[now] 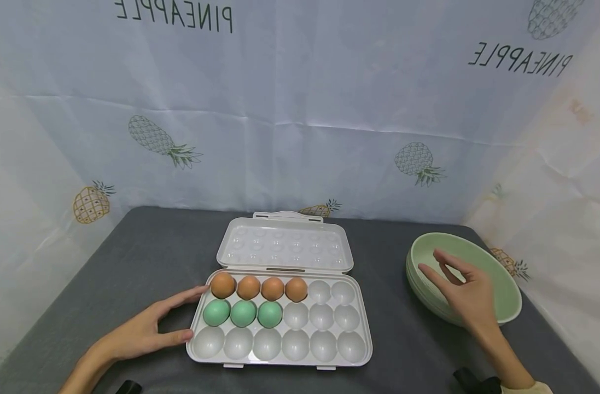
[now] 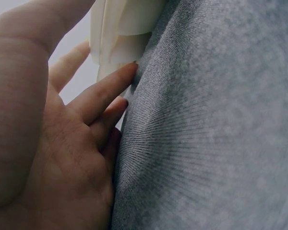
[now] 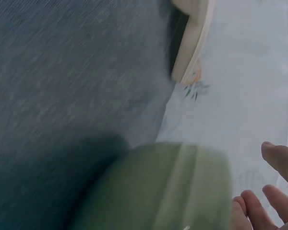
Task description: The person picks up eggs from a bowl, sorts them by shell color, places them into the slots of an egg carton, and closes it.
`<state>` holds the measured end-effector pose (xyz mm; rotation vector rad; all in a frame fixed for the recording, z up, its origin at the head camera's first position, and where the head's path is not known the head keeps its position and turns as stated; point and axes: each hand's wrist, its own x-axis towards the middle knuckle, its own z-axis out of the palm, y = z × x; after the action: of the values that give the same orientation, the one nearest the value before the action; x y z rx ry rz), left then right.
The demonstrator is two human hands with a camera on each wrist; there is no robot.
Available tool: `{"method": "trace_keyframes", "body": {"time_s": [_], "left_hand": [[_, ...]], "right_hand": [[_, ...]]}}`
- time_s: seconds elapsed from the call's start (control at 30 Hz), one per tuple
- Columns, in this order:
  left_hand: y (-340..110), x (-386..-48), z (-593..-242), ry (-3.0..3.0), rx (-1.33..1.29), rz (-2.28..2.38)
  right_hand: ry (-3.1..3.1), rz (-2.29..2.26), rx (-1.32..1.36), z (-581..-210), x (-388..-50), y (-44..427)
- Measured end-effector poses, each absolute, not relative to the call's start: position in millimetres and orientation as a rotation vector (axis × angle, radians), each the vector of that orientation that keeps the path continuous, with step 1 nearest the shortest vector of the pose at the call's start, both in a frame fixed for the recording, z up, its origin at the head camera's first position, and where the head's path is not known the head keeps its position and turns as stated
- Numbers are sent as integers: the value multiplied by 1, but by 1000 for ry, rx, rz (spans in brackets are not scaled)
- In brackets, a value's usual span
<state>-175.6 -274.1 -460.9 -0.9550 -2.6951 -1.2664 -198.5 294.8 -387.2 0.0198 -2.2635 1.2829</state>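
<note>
A white egg carton (image 1: 321, 347) lies on the table with its lid (image 1: 285, 241) folded back. Several brown eggs (image 1: 248, 287) fill the left part of its back row, and three green eggs (image 1: 243, 313) sit in the middle row. My left hand (image 1: 142, 328) rests at the carton's left edge, thumb and fingers spread along it. In the left wrist view its fingers reach beside the carton (image 2: 134, 19). Over a pale green bowl (image 1: 496, 290) at the right, my right hand (image 1: 469, 293) hovers with thumb and fingers apart, nothing visible between them.
The bowl appears stacked on another green bowl, near the table's right edge. Dark grey cloth (image 1: 157, 262) covers the table. A pale curtain (image 1: 300, 82) with printed pineapples hangs behind and at both sides. The carton's front row and right-hand cups hold no eggs.
</note>
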Motion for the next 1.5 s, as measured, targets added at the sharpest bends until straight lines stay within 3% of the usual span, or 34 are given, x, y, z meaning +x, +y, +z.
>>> {"method": "trace_keyframes", "body": {"time_s": [0.7, 1.23, 1.5], "left_hand": [[-274, -174, -458, -2735, -891, -1235], [-274, -174, -461, -2734, -909, -1244], [-275, -175, -463, -2733, -903, -1253]], "right_hand": [[-2534, 1101, -235, -391, -192, 353], [-2971, 440, -31, -391, -202, 371], [-3120, 399, -159, -388, -208, 367]]}}
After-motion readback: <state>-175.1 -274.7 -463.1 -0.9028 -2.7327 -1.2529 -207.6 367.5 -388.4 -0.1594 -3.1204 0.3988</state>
